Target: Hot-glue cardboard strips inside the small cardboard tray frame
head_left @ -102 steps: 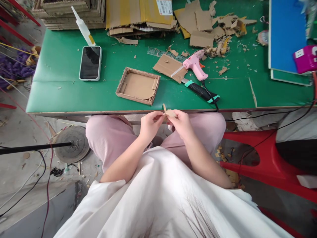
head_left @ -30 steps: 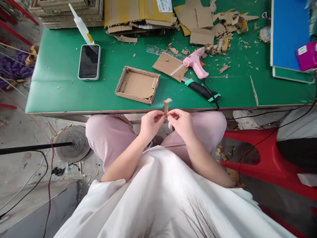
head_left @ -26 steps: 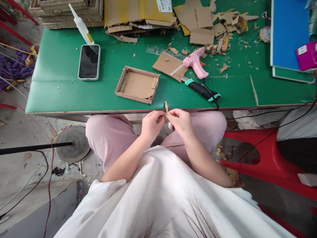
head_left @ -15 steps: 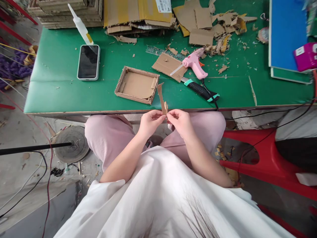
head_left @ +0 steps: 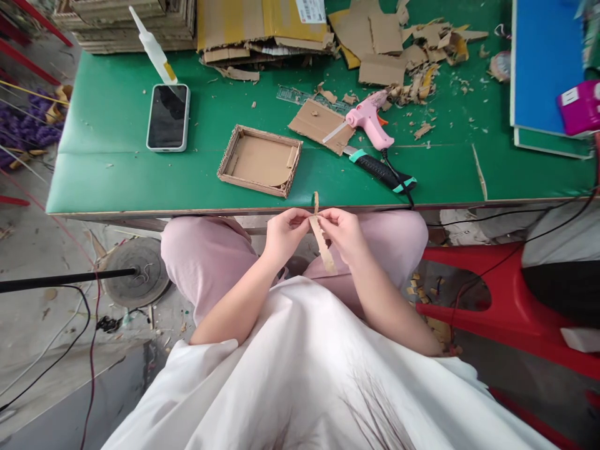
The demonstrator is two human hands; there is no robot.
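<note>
My left hand (head_left: 288, 232) and my right hand (head_left: 340, 231) meet over my lap, just off the table's front edge. Both pinch a narrow cardboard strip (head_left: 323, 247) between their fingertips. Its longer part hangs toward me, showing a rough, torn face, while a short end sticks up past the fingers over the table edge. Beyond my hands lies a shallow cardboard tray (head_left: 260, 160) with raised, ragged-edged walls. Right of it is a flat cardboard piece (head_left: 312, 123), with a pink glue gun (head_left: 371, 122) partly over it. A black and teal utility knife (head_left: 382, 170) rests nearer me.
On the green table (head_left: 117, 178) are a phone (head_left: 167, 117), a white nozzle bottle (head_left: 157, 56), stacked cardboard frames (head_left: 135, 28), a folded carton (head_left: 253, 28) and torn scraps (head_left: 417, 56). A blue board (head_left: 539, 69) is at right, near a red stool (head_left: 506, 294).
The strip's long part has swung from pointing up over the table to hanging down toward me. Both hands stay in nearly the same place, still pinching it.
</note>
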